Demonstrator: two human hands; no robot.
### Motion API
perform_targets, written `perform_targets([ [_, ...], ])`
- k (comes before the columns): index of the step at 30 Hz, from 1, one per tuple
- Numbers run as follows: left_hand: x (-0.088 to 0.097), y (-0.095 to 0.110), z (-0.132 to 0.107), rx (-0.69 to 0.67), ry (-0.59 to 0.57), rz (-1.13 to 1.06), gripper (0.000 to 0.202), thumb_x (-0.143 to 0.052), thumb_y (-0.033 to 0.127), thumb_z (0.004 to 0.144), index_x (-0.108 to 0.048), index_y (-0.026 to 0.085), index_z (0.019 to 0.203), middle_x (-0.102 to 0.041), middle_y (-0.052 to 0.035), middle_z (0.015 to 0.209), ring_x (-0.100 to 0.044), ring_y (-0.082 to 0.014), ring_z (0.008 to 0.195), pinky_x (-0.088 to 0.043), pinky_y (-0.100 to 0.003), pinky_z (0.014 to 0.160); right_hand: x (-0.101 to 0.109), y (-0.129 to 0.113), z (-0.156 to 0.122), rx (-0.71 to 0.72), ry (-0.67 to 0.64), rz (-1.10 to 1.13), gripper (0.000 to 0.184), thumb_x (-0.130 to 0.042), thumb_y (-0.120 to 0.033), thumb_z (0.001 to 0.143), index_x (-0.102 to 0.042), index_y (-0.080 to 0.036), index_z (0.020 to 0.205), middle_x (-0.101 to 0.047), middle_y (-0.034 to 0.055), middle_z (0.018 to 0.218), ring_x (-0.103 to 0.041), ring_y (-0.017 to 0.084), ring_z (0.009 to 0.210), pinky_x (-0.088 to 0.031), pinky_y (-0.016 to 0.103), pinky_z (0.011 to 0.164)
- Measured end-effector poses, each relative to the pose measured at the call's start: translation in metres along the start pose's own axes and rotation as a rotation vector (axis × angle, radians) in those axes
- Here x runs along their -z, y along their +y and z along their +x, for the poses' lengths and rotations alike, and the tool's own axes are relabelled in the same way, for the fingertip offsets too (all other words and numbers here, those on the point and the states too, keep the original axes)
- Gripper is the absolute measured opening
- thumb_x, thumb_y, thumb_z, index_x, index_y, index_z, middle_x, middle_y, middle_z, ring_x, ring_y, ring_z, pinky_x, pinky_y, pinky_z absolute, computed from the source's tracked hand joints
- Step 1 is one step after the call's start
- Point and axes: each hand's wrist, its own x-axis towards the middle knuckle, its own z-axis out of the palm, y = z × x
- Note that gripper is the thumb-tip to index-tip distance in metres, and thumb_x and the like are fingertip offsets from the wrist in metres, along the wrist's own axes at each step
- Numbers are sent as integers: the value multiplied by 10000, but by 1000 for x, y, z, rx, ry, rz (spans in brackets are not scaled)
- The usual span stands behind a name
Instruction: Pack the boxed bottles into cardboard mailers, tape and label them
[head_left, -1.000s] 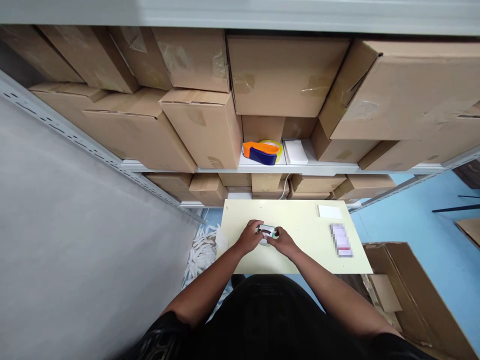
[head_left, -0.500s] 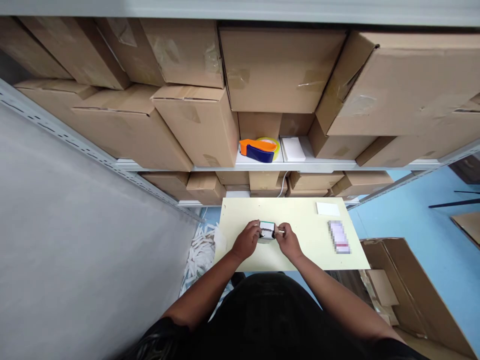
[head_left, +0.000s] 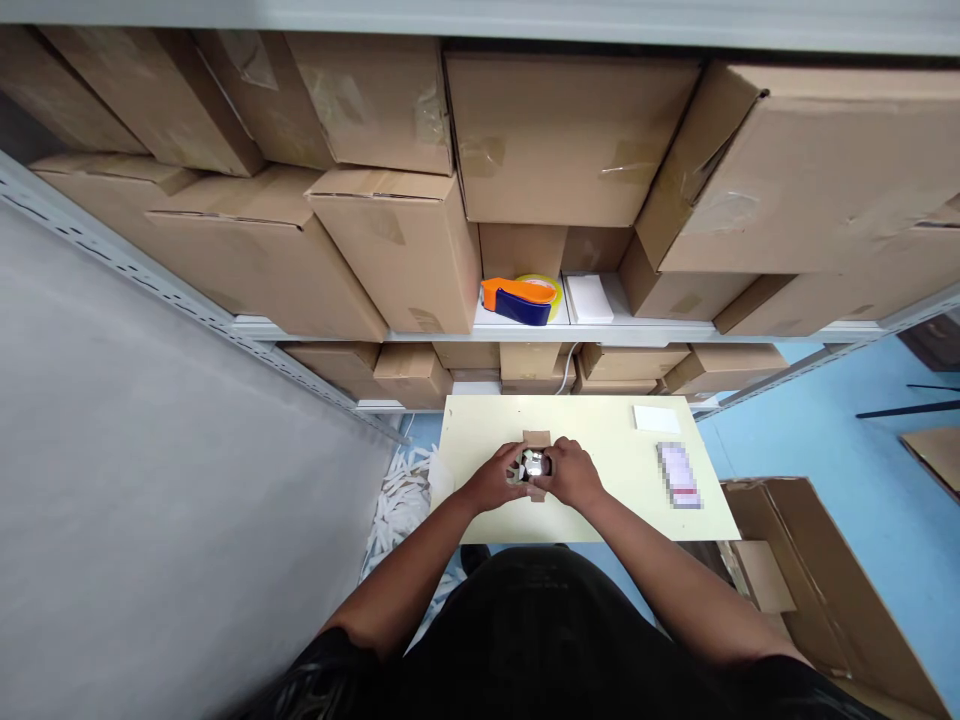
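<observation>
Both my hands meet at the middle of a pale yellow table [head_left: 600,510]. My left hand [head_left: 496,479] and my right hand [head_left: 571,473] are closed on the sides of a small cardboard box [head_left: 535,463]. The box's brown flaps stand open, one sticking up at its far side. Something shiny and dark shows inside it, too small to name.
A white card [head_left: 655,418] and a blurred flat item [head_left: 678,475] lie on the table's right part. An orange and blue tape dispenser [head_left: 519,299] sits on the shelf among stacked cartons [head_left: 397,250]. White strips [head_left: 401,500] litter the floor at left. An open carton [head_left: 810,580] stands at right.
The small box has been turned: its white and green printed face showed before, now brown open flaps show. Both hands closed in tighter around it.
</observation>
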Motion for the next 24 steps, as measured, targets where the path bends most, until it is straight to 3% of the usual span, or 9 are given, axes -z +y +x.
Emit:
perform_targets([
  [3, -1, -6, 2, -9, 24, 41, 911, -830, 256, 703, -451, 276, 1531, -475, -113, 1502, -623, -234, 1065, -553, -416, 956, 5, -22, 8, -71, -60, -174, 386, -858, -471, 708, -771, -213, 981, -611, 169, 1091, -521, 383, 1108, -389, 466, 912],
  [6, -5, -10, 4, -2, 58, 52, 902, -837, 222, 685, -466, 273, 1506, -504, -108, 1464, -617, -241, 1071, -544, -430, 967, 4, -40, 12, -162, -122, -312, 431, -753, -504, 796, -752, -171, 1069, -607, 181, 1139, -526, 364, 1116, -386, 445, 896],
  [14, -8, -10, 3, -63, 79, 37, 907, -900, 254, 647, -506, 255, 1464, -525, -130, 1443, -571, -310, 1220, -493, -474, 1048, 10, -61, 24, -205, -224, -498, 531, -738, -507, 770, -714, -176, 1185, -586, 172, 1237, -485, 348, 1170, -353, 458, 953],
  [17, -8, -10, 4, -60, 112, 34, 898, -911, 243, 615, -534, 233, 1430, -545, -141, 1415, -575, -328, 1215, -486, -483, 1048, 13, -66, 20, -161, -186, -503, 459, -745, -457, 765, -736, -164, 1117, -601, 179, 1230, -487, 349, 1170, -356, 465, 976],
  [21, -11, -8, 6, -77, 132, 4, 860, -910, 239, 593, -572, 229, 1384, -575, -134, 1376, -586, -336, 1190, -479, -492, 1047, 19, -67, 6, -41, -5, -469, 391, -751, -414, 764, -737, -153, 1055, -613, 188, 1253, -500, 359, 1198, -363, 460, 1022],
  [24, -11, -3, 7, -68, 150, 1, 862, -916, 273, 581, -583, 216, 1374, -582, -131, 1361, -593, -341, 1177, -481, -492, 1045, 35, -67, 0, -27, 76, -374, 387, -748, -395, 758, -705, -151, 1056, -641, 172, 1188, -598, 312, 1041, -437, 390, 885],
])
